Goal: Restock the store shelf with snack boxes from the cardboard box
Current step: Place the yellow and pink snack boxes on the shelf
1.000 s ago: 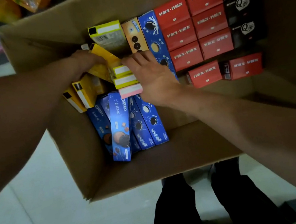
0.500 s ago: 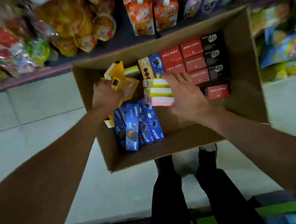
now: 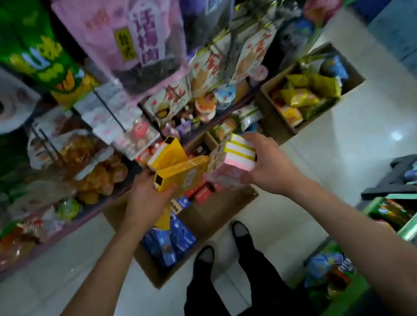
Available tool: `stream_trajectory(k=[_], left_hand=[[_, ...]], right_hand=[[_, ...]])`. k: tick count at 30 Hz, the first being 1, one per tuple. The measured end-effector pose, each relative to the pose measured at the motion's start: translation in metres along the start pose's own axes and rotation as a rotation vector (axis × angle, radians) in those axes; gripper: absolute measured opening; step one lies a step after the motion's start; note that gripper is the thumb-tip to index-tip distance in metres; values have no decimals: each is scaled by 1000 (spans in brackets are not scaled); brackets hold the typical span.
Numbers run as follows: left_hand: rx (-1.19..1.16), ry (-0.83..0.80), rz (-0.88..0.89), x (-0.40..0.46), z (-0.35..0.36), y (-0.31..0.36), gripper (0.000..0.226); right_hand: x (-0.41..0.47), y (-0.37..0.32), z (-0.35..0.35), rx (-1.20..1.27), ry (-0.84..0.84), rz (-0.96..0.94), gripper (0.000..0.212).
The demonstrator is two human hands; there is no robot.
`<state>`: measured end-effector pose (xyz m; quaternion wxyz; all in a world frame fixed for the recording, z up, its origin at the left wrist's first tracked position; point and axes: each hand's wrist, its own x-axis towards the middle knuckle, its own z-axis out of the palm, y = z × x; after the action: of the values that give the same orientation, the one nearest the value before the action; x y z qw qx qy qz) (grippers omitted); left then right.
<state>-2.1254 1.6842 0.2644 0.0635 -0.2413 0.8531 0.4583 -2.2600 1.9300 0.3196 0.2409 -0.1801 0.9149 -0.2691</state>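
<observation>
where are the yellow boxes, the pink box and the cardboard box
yellow boxes [image 3: 182, 174]: head view, broad face of the lower box
pink box [image 3: 240, 161]: head view, its end face
cardboard box [image 3: 210, 217]: head view, inner right wall

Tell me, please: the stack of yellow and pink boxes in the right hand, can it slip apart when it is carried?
Probably yes: the stack is several separate boxes, gripped by the right hand from one side. The boxes look stiff and likely light. Their smooth faces may slide.

Tiled floor [image 3: 336, 155]: cardboard box [image 3: 210, 214], second carton [image 3: 352, 76].
</observation>
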Motion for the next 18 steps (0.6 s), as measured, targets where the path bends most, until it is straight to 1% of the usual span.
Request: stream_trajectory(k=[1, 2, 4, 6, 7, 8, 10, 13, 16, 18], left_hand=[[17, -17, 79, 1, -6, 24, 32], [10, -24, 158, 2, -11, 46, 39], [-5, -29, 313, 0, -19, 96, 41], [1, -70, 424, -7, -25, 143, 47], [18, -95, 458, -11, -26, 165, 43], [37, -121, 498, -13, -25, 185, 39], [106, -165, 595, -18, -19, 223, 40], [121, -226, 725, -34, -1, 284, 25], [6, -312, 806, -56, 29, 343, 39], [-37, -392, 847, -73, 53, 379, 34]], right_hand=[[-14, -6, -22, -9, 50, 23, 89], [-31, -12, -43, -5, 101, 40, 90], [-68, -24, -82, 22, 211, 68, 96], [-107, -31, -116, 50, 332, 90, 105], [-125, -32, -131, 65, 395, 104, 104], [-144, -31, -144, 75, 451, 126, 99], [-183, -25, -166, 83, 552, 183, 88], [-239, -13, -193, 103, 726, 261, 88], [-291, 1, -213, 143, 933, 325, 87], [-324, 10, -222, 137, 1083, 348, 87]])
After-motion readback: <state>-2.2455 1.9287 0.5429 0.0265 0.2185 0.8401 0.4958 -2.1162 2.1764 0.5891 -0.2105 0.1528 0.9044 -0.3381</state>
